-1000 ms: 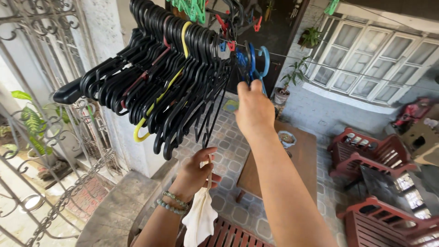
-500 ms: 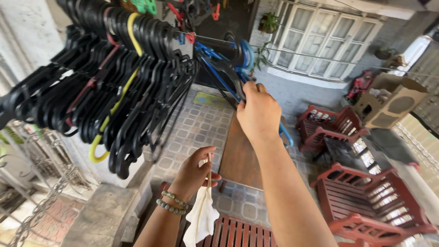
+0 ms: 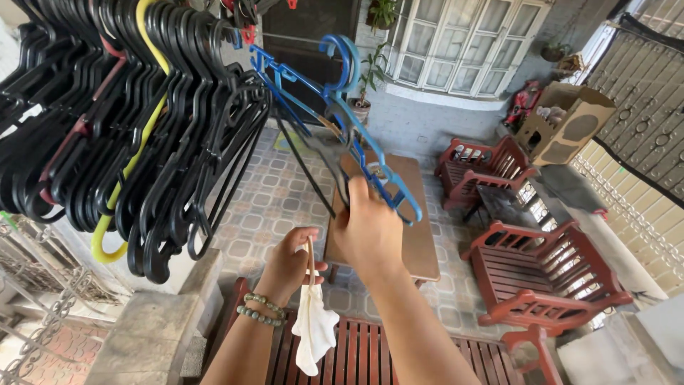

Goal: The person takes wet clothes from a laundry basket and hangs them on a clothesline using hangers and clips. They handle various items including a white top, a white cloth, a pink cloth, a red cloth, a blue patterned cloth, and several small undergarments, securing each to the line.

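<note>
My right hand (image 3: 368, 229) grips the lower part of a blue plastic hanger (image 3: 340, 107) together with a dark one, pulled down at a slant from the overhead line. My left hand (image 3: 291, 262), with green bead bracelets on the wrist, pinches a small white cloth (image 3: 313, 330) that hangs limp below it. To the left, a dense bunch of black hangers (image 3: 142, 135) dangles from the line, with one yellow hanger (image 3: 135, 150) among them.
Below lies a tiled patio with a brown wooden table (image 3: 417, 235), red wooden chairs (image 3: 541, 271) and a red slatted bench (image 3: 370, 353). A cardboard box (image 3: 566, 121) sits on the right wall ledge. White-framed windows (image 3: 463, 43) and potted plants stand behind.
My right hand has come down from the line, drawing the blue hanger lower and toward me. The view has shifted right. The left hand still holds the white cloth.
</note>
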